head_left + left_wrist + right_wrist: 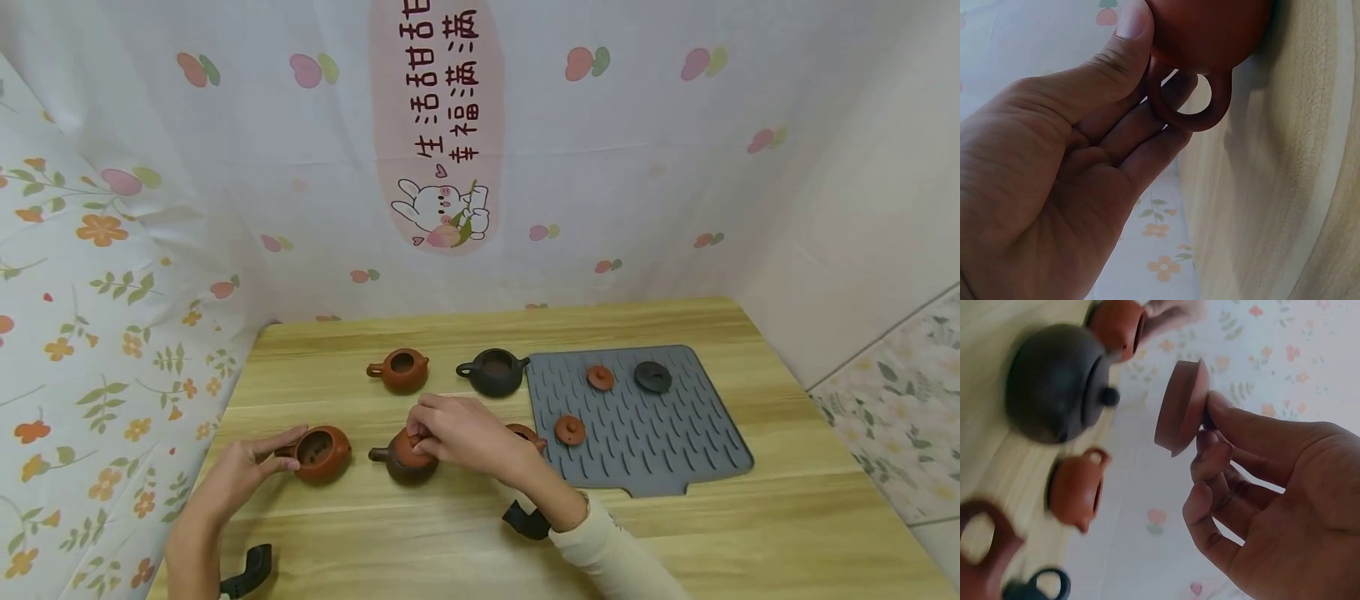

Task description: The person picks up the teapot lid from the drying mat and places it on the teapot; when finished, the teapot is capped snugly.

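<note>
At the left of the table, my left hand grips a reddish clay teapot by its handle side. In the left wrist view the thumb presses the teapot's body and the fingers lie behind its ring handle. This teapot has no lid on it. My right hand pinches a reddish-brown lid by its knob, holding it raised in the right wrist view. Below the lid in the head view stands a dark brown teapot; the right wrist view shows a lid with a round knob on it.
Behind stand an orange clay teapot and a black teapot, both lidless. My right hand partly hides another reddish teapot. On the right, a grey ridged mat bears two reddish lids and a black lid.
</note>
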A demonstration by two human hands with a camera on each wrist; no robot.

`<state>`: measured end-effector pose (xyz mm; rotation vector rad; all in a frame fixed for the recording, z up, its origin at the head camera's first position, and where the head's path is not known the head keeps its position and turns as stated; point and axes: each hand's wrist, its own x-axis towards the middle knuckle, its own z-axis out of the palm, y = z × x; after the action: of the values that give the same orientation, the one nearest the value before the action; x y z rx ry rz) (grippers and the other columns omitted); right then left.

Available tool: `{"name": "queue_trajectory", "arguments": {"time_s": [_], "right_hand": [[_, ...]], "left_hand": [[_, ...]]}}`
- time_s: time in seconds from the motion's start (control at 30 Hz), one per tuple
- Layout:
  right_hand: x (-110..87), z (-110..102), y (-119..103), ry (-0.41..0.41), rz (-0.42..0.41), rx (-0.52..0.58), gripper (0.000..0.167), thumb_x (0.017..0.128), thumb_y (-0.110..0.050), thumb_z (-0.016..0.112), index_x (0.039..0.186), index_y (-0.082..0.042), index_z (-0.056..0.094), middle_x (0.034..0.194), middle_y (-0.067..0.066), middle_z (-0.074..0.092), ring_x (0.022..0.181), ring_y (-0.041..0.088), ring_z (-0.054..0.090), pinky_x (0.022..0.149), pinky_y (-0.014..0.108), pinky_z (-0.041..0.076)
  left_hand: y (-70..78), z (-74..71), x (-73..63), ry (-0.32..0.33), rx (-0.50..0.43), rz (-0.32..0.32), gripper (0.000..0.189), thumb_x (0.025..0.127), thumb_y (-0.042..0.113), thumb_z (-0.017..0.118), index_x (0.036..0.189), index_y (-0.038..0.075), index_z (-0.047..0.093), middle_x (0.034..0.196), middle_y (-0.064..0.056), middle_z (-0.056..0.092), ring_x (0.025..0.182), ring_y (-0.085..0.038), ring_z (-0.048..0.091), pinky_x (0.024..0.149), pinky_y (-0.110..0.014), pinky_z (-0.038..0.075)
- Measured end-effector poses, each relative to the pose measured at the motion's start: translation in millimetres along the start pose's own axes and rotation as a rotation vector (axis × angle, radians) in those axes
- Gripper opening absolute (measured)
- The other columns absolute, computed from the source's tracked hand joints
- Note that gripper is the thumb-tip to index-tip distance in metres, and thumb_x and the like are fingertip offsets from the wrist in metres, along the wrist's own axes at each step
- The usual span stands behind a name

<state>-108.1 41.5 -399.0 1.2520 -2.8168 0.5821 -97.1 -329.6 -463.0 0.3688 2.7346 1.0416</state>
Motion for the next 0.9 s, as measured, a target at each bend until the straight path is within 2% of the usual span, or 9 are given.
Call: {"name": "queue_trajectory", "arguments": {"time_s": [0.3, 0.5, 0.67, 0.9], "right_hand": [[47.7, 22.1, -28.5, -0.064, -0.005, -0.015, 0.006, 0.108, -0.022, 0.075, 0.111, -0.019, 0.077, 0.108, -0.006, 0.070, 0.086, 0.002, 0.064, 0.073, 0.015, 0.051], [62.4, 28.3, -39.6, -0.078, -0.034, -0.022, 0.007, 0.107, -0.028, 0.076, 0.105, -0.021, 0.075, 0.102, -0.009, 0.066, 0.078, -0.003, 0.054, 0.066, 0.012, 0.042], [73.8, 28.7, -45.5, -0.103, -0.035, -0.050, 0.007, 0.108, -0.027, 0.075, 0.107, -0.021, 0.077, 0.103, -0.008, 0.067, 0.077, -0.002, 0.055, 0.065, 0.012, 0.043], [100.5, 35.8, -54.5, -0.150, 0.001, -0.079, 0.005, 0.108, -0.025, 0.074, 0.111, -0.021, 0.077, 0.106, -0.008, 0.068, 0.079, 0.000, 0.057, 0.065, 0.015, 0.044]], "left_hand": [[-0.9, -0.2, -1.4, 0.024, 0.010, 0.004, 0.050, 0.100, 0.019, 0.080, 0.148, 0.006, 0.070, 0.143, -0.020, 0.072, 0.131, -0.051, 0.067, 0.102, -0.059, 0.059], [-0.5, -0.3, -0.5, 0.008, -0.003, 0.013, 0.049, 0.101, 0.019, 0.079, 0.148, 0.006, 0.070, 0.142, -0.020, 0.073, 0.130, -0.051, 0.068, 0.100, -0.056, 0.061], [-0.1, -1.3, 1.2, 0.001, -0.012, 0.023, 0.048, 0.102, 0.018, 0.078, 0.147, 0.004, 0.070, 0.142, -0.021, 0.072, 0.131, -0.052, 0.066, 0.101, -0.059, 0.059], [-1.1, -1.8, 1.1, 0.017, 0.022, 0.038, 0.048, 0.101, 0.020, 0.079, 0.145, 0.004, 0.072, 0.139, -0.021, 0.073, 0.130, -0.052, 0.067, 0.099, -0.059, 0.060]]}}
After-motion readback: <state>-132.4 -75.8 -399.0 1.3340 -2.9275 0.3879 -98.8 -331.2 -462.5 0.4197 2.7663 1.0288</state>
